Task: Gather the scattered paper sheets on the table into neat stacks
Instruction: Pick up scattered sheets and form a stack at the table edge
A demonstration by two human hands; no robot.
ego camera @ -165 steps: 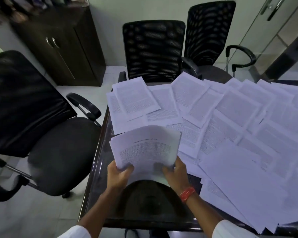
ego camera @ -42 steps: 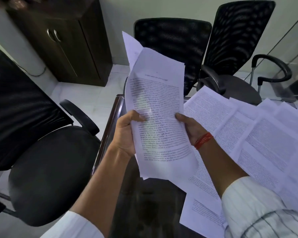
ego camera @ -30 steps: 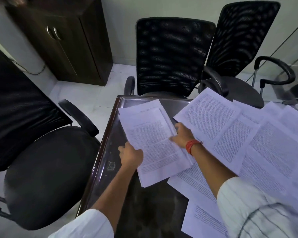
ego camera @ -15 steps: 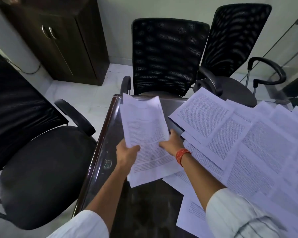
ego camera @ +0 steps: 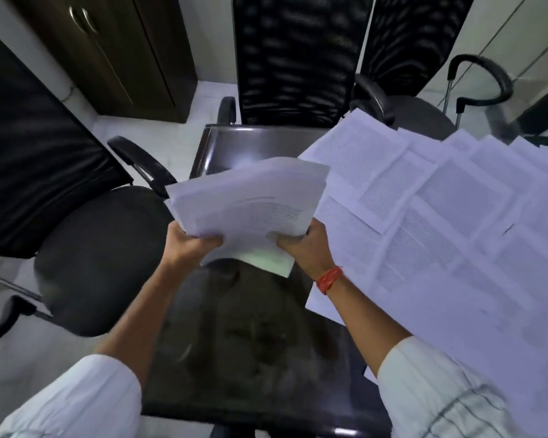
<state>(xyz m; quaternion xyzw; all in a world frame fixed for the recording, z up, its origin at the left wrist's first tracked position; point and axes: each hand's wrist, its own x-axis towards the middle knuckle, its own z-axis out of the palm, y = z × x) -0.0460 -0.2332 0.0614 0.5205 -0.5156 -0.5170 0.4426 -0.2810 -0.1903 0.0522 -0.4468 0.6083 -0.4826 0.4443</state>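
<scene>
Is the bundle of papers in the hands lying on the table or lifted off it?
Lifted: both hands grip the bundle at its near edge, above the table.

Dark glossy table (ego camera: pixel 250 343) occupying the centre and lower frame. Overlapping printed paper sheets (ego camera: pixel 456 222) cover its right side, reaching the upper right.

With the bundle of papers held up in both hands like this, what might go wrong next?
1. The bundle is uneven and gripped only at its near edge by the left hand and right hand; sheets could slip out, perhaps to the floor.
2. Setting it down may disturb the loose sheets overlapping on the table.
</scene>
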